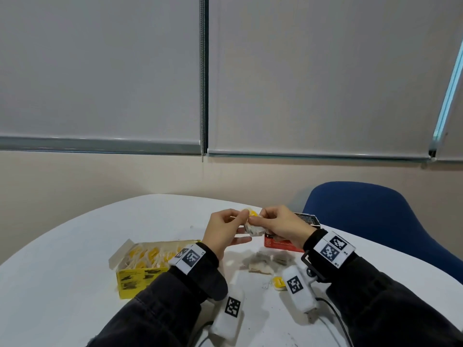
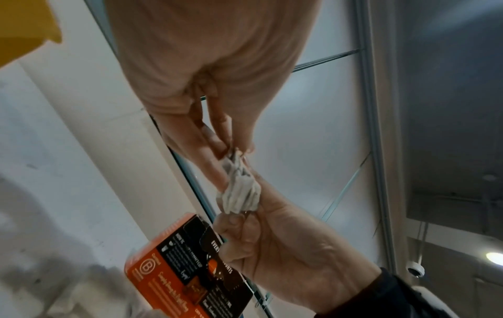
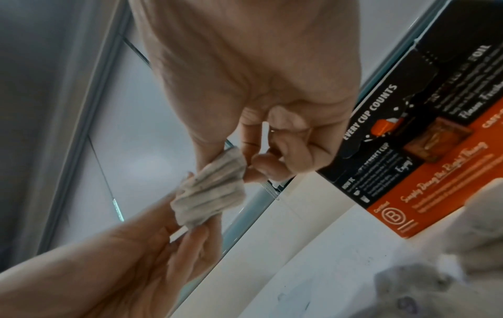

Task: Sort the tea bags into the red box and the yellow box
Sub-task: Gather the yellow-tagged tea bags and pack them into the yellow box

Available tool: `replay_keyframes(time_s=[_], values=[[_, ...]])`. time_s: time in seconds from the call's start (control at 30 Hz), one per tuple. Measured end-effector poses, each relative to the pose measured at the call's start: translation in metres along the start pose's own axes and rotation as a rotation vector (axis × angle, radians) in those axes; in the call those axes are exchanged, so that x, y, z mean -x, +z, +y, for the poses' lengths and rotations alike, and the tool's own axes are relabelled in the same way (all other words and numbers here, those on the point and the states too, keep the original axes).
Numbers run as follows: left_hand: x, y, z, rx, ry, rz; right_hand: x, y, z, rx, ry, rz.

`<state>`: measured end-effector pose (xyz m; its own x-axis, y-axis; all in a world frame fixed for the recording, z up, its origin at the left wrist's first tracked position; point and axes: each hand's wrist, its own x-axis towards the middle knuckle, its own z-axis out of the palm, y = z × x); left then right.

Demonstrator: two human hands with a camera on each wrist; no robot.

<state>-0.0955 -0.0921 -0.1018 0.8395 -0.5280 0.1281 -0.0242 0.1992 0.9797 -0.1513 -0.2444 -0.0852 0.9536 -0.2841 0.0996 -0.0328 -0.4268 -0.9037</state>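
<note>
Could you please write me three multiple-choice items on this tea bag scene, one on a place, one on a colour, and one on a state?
1. Where does the yellow box lie in the head view?
A. left of the left hand
B. on the blue chair
C. behind the red box

2. What colour are the tags of the bags in the yellow box?
A. green
B. yellow
C. blue

3. How is the bundle of tea bags held?
A. lying loose on the table
B. by the right hand alone
C. between both hands

Answers: 1 A, it sits open on the table left of the left hand. 2 B, yellow tags fill it. 3 C, the left hand and right hand each have a grip on it.
</note>
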Motion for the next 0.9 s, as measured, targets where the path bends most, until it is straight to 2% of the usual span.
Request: replay_keyframes(time_s=[0.1, 0.23, 0.3, 0.43, 0.53, 0.63, 0.77, 0.9], values=[[0.006, -0.004, 0.013, -0.006, 0.047, 0.037, 0.006, 0.006, -0.012, -0.050, -0.050, -0.011], [0.020, -0.021, 0.034, 0.051, 0.132, 0.136, 0.017, 0.027, -0.035, -0.464, -0.102, -0.189], [0.030, -0.036, 0.044, 0.043, 0.146, 0.172, 0.018, 0.041, -0.044, -0.529, -0.150, -0.221], [0.050, -0.077, 0.063, -0.129, 0.091, 0.198, 0.015, 0.067, -0.059, -0.481, -0.230, -0.216], [0.062, -0.112, 0.075, -0.318, -0.013, 0.095, 0.011, 0.087, -0.067, -0.422, -0.233, -0.320], [0.067, -0.137, 0.082, -0.447, -0.023, 0.074, 0.009, 0.107, -0.072, -0.239, -0.244, -0.395], [0.067, -0.150, 0.079, -0.588, -0.034, 0.095, 0.004, 0.124, -0.077, -0.031, -0.201, -0.420], [0.061, -0.150, 0.063, -0.769, -0.062, 0.121, 0.000, 0.127, -0.077, 0.149, -0.120, -0.353]])
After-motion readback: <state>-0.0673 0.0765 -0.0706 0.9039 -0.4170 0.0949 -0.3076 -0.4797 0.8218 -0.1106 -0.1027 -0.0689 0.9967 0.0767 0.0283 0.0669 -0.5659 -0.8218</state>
